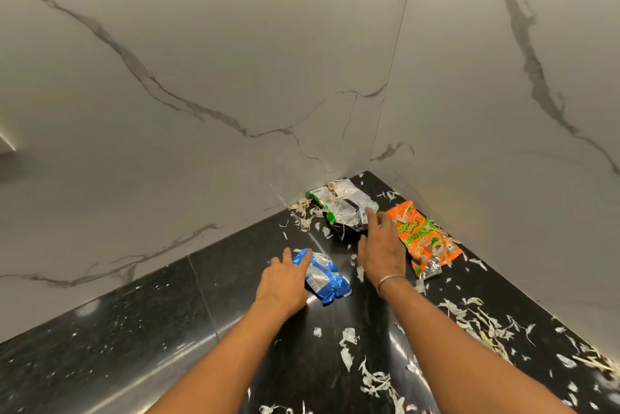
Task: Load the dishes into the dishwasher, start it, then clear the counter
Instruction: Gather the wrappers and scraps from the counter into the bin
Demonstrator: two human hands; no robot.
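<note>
So it's the corner of the black stone counter (151,346), where it runs into the two marble-look wall panels (235,78), and the place is a mess. The left hand (285,283) is lying flat-ish on the near-left edge of a crumpled blue wrapper (327,279), fingers fairly straight and draped over it, not really curled round it as far as I can see. The right hand (380,249), with a thin bangle (391,280) on the wrist, is stretched further back with loose, spread fingers. Its fingertips are just touching a green and silver wrapper (342,205) that sits right in the corner, and it isn't gripping anything. There's something dark under that wrapper but I can't tell what it is. Just to the right of that hand an orange snack packet (426,239) lies flat near the right-hand wall, apart from the blue one. Pale vegetable shreds (476,316) are scattered all over the counter, thickest along the right wall and around the corner wrapper, with a few near both forearms
</note>
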